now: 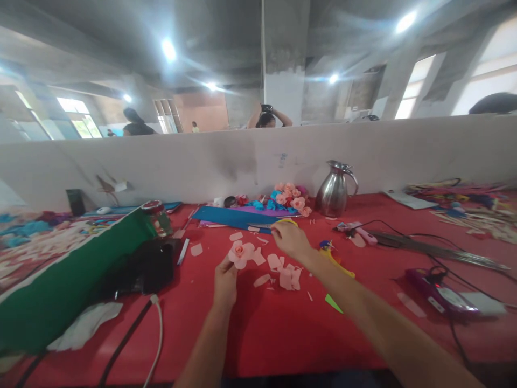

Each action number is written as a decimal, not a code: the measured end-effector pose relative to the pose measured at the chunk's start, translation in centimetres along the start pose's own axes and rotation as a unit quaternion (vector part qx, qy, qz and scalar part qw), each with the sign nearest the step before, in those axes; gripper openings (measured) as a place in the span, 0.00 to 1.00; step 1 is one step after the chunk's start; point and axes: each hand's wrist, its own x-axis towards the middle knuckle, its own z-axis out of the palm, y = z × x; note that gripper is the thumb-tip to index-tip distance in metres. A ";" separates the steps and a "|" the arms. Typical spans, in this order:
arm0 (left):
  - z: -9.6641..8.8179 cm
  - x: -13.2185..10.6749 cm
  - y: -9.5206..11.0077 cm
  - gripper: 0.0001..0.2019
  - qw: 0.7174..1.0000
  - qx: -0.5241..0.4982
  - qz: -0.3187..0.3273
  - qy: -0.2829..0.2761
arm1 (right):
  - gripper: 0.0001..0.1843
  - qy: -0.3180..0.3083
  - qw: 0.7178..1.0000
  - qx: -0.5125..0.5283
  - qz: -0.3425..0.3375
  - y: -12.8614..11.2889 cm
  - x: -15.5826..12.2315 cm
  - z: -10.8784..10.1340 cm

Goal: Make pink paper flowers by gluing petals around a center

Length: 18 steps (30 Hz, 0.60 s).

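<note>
My left hand [225, 283] is closed, its fingers pinching a pink paper rose [239, 252] from below. The rose has open outer petals round a tight curled centre. Further forward and to the right, my right hand [291, 241] is closed round scissors with a yellow handle [287, 221]. Their blades lie over a blue sheet [234, 217] and point left; part of the handle is hidden by the hand. Between and around both hands, several pink petal pieces [290, 277] are scattered on the red table [266, 334].
Behind the sheet sit finished pink and blue flowers [298, 203] beside a steel jug [333, 188]. A green board [81, 275], black box [151, 267] and glass jar [156, 218] stand left. Right are a yellow curved tool [341, 264], a pink tool [365, 235], cables and a purple power strip [440, 293].
</note>
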 end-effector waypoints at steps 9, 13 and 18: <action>-0.4 0.5 -0.5 0.15 0.999 0.012 0.002 0.034 | 0.15 0.033 0.983 -0.066 0.170 4.8 -12.2 -1.4; -0.9 0.8 -0.9 0.16 0.999 0.016 -0.002 0.038 | 0.15 -0.057 0.963 -0.130 0.228 8.4 -12.0 -1.3; -0.7 0.6 -0.5 0.13 0.999 0.025 0.004 0.044 | 0.17 -0.062 0.975 -0.134 0.167 10.6 -11.0 -0.7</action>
